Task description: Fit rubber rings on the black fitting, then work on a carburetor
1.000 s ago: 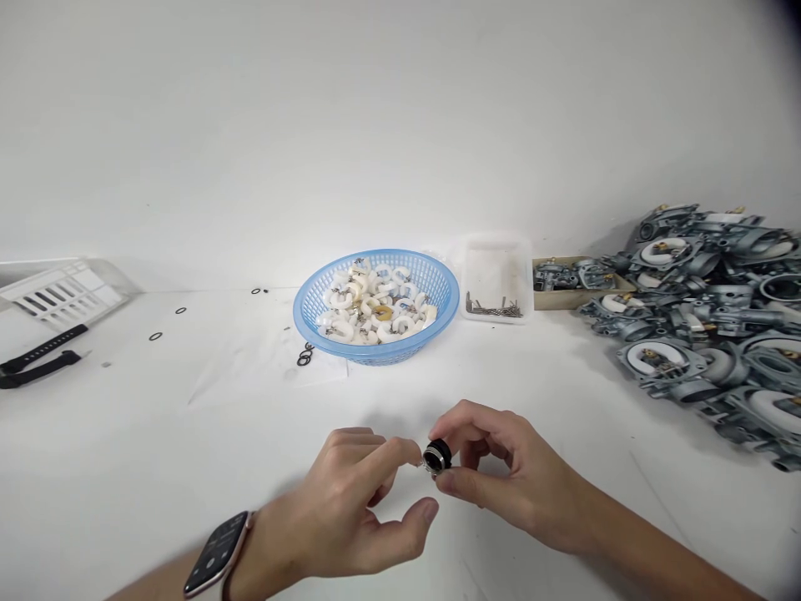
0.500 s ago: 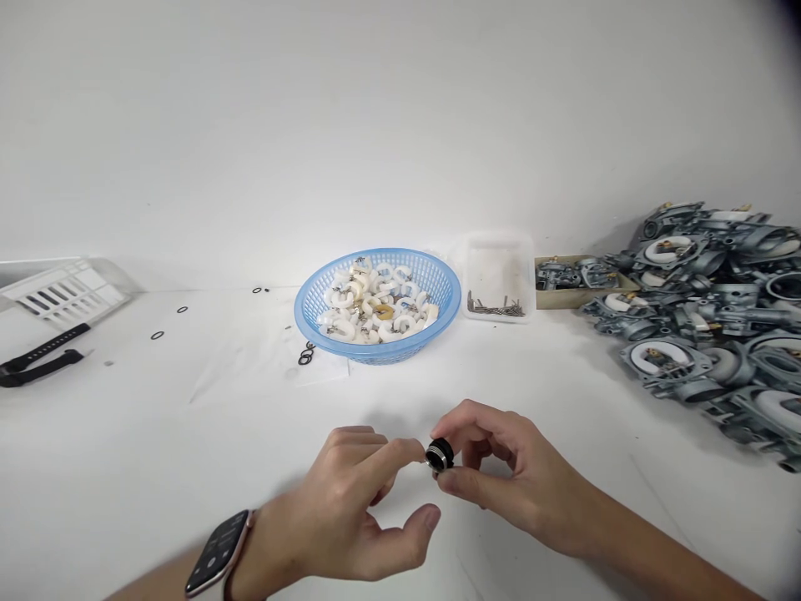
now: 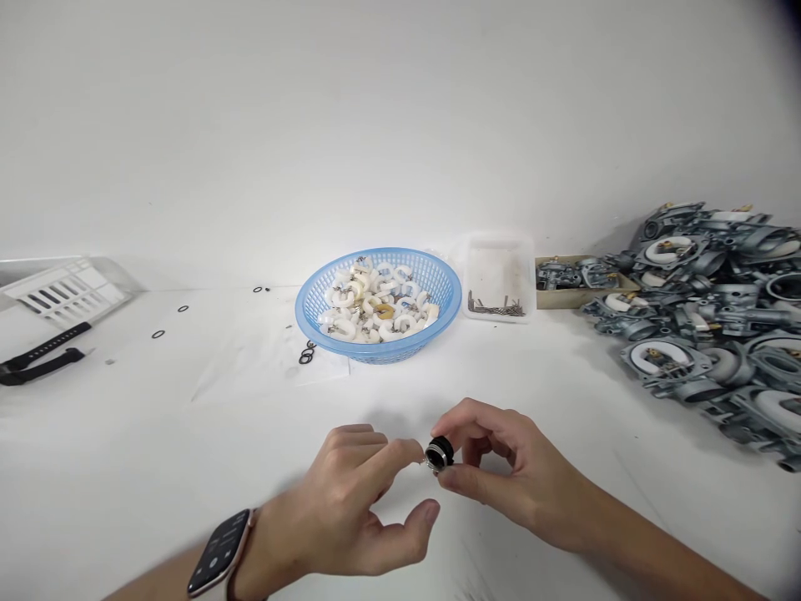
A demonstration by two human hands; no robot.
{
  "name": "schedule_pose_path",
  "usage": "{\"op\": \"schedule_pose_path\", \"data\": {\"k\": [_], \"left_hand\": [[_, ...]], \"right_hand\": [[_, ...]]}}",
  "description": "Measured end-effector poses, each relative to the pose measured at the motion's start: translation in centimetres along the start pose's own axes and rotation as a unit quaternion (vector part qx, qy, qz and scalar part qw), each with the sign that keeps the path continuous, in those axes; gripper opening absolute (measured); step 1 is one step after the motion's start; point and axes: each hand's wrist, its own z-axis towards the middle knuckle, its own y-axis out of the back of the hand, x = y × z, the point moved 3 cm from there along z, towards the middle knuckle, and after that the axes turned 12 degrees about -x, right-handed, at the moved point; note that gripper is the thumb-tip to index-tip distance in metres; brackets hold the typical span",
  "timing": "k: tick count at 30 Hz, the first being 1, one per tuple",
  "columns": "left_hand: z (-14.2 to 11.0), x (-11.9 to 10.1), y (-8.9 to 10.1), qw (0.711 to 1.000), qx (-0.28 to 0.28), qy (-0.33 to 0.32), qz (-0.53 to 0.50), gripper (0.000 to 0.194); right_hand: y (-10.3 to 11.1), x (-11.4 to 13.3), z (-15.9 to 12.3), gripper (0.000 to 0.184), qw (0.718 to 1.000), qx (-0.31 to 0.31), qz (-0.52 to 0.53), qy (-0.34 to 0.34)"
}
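Between the thumb and fingers of my right hand [image 3: 501, 472] is a small black cylindrical part with a silver ring [image 3: 440, 452] at its open end, which faces left. My left hand [image 3: 363, 492] stretches its index finger to the rim of that part; its thumb is apart and nothing sits between thumb and finger. Whether the fingertip presses on the rim or just meets it, I cannot tell. A smartwatch [image 3: 220, 553] is on my left wrist. Both hands are low over the white table [image 3: 281, 451].
A blue basket [image 3: 306, 321] of white C-shaped floats stands at centre back. Beside it are a clear tray [image 3: 501, 275] with metal pins, a cardboard box [image 3: 563, 298] and a pile of carburetors [image 3: 707, 325]. Black rings [image 3: 306, 354], a white rack [image 3: 66, 292] and a black strap [image 3: 43, 355] lie left.
Almost nothing has moved. The black part has tilted very slightly, and the left index finger stays at its rim.
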Motion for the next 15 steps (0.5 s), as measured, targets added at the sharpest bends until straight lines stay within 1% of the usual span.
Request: {"op": "schedule_pose_path", "data": {"k": [5,9,15], "left_hand": [[0.1,0.07,0.0,1.0,-0.007,-0.001,-0.001,0.025],[0.28,0.07,-0.07,1.0,-0.001,-0.002,0.002,0.025],[0.2,0.09,-0.09,1.0,-0.011,-0.017,0.005,0.026]], "right_hand": [[-0.06,0.05,-0.03,0.019,1.0,0.001,-0.003,-0.003],[-0.11,0.15,-0.11,0.019,1.0,0.001,0.003,0.001],[-0.11,0.15,-0.16,0.017,1.0,0.006,0.003,-0.006]]}}
